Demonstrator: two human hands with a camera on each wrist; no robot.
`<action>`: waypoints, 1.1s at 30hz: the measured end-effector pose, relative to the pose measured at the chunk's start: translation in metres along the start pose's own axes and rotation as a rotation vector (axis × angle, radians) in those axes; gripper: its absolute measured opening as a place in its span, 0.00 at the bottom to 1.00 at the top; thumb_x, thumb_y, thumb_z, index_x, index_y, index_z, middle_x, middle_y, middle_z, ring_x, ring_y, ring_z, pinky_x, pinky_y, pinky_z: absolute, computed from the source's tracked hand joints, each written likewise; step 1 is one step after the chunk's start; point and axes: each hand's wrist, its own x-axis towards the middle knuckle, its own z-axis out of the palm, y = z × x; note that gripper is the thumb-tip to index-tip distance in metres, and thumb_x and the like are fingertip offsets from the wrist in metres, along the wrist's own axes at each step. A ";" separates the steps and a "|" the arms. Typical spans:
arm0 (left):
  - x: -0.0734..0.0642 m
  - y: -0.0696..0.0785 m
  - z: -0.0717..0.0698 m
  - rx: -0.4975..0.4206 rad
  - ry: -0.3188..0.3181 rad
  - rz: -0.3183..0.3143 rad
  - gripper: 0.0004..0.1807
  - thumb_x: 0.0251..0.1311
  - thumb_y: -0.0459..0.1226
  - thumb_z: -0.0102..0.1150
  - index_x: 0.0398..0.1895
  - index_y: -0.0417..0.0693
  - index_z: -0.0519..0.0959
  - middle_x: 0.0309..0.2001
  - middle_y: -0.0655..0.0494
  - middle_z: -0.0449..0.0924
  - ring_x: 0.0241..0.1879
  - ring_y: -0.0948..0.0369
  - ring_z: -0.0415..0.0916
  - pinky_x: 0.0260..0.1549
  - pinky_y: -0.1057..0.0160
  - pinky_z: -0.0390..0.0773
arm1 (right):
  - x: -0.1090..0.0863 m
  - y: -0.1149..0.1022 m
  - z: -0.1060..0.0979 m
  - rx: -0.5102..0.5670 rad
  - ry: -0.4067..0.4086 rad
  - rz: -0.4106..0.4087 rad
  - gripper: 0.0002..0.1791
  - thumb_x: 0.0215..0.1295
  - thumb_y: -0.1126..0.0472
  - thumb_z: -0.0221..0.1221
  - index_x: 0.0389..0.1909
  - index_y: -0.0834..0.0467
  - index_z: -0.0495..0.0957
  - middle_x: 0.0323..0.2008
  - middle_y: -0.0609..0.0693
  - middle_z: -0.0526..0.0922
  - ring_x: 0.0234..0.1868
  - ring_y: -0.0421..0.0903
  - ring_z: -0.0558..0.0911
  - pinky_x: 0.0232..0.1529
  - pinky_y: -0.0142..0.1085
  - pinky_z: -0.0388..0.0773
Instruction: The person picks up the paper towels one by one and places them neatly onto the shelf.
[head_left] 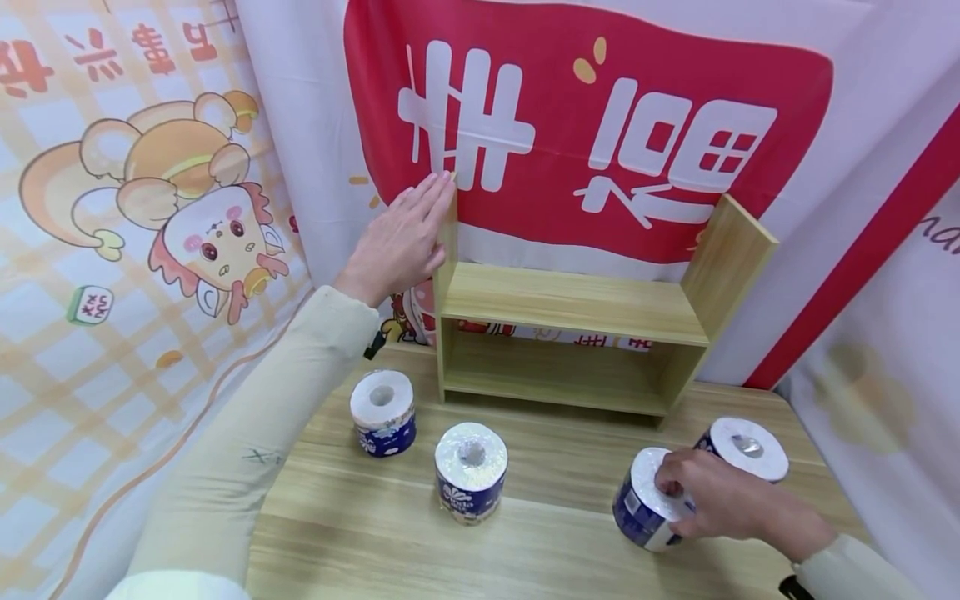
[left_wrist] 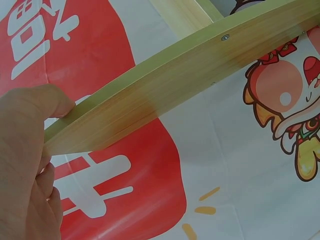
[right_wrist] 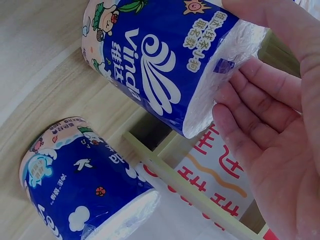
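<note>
The left sleeve (head_left: pixel 232 454) lies nearest the camera and extends from the lower left of the head frame toward the upper center. The left hand (head_left: pixel 401 237) is located at the top end of the left side panel (left_wrist: pixel 135 107) of a wooden shelf unit (head_left: pixel 577 302); its thumb bears on the front edge and its fingers pass behind, pinching the panel between them. The shelf unit stands upright at the rear of the table (head_left: pixel 555 508), right of center in the frame. The right hand (head_left: pixel 723 500), at the lower right, pinches the rim of a gripped toilet roll (head_left: pixel 637 512), fingers bent over the white top end and thumb at the side. Whether this roll is clear of the table cannot be told. A rear roll (head_left: pixel 767 450) is positioned just beside it, toward the right edge. A center roll (head_left: pixel 470 483) and a left roll (head_left: pixel 384 417) stand upright, apart from each other, in front of the shelf unit. A red-and-white printed cloth (head_left: pixel 555 158) hangs across the upper part of the frame.
</note>
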 end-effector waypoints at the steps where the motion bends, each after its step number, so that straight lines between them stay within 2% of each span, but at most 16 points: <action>1: 0.000 0.000 0.000 0.000 -0.001 0.000 0.51 0.71 0.45 0.61 0.87 0.41 0.42 0.87 0.44 0.44 0.87 0.46 0.43 0.84 0.51 0.54 | 0.000 0.000 0.000 0.002 0.000 0.002 0.20 0.44 0.55 0.80 0.28 0.42 0.75 0.28 0.33 0.69 0.32 0.28 0.65 0.30 0.24 0.64; 9: 0.000 0.000 -0.002 -0.011 -0.009 -0.001 0.50 0.71 0.44 0.60 0.87 0.41 0.43 0.87 0.44 0.44 0.87 0.46 0.43 0.84 0.50 0.54 | 0.000 0.000 0.001 -0.003 0.027 -0.009 0.20 0.41 0.56 0.79 0.26 0.42 0.74 0.27 0.32 0.69 0.32 0.28 0.65 0.29 0.23 0.64; 19: 0.001 0.000 -0.001 -0.024 -0.027 -0.010 0.51 0.71 0.45 0.61 0.87 0.42 0.42 0.87 0.45 0.43 0.87 0.47 0.41 0.84 0.51 0.53 | 0.001 -0.002 0.002 -0.012 0.001 0.038 0.21 0.40 0.55 0.79 0.27 0.42 0.74 0.28 0.33 0.69 0.32 0.29 0.65 0.29 0.24 0.64; 25: 0.001 0.000 -0.001 -0.027 -0.029 -0.010 0.50 0.71 0.45 0.60 0.87 0.42 0.43 0.87 0.44 0.44 0.87 0.47 0.42 0.84 0.50 0.53 | -0.001 -0.002 0.003 -0.021 0.023 0.022 0.21 0.39 0.55 0.78 0.27 0.43 0.74 0.28 0.33 0.69 0.32 0.28 0.65 0.28 0.24 0.64; 33: 0.001 0.000 -0.001 -0.029 -0.024 -0.010 0.50 0.71 0.44 0.60 0.87 0.41 0.43 0.87 0.44 0.44 0.87 0.46 0.43 0.84 0.50 0.53 | 0.000 -0.003 0.001 0.002 -0.013 0.058 0.20 0.41 0.54 0.79 0.30 0.45 0.76 0.28 0.34 0.70 0.31 0.28 0.66 0.28 0.24 0.65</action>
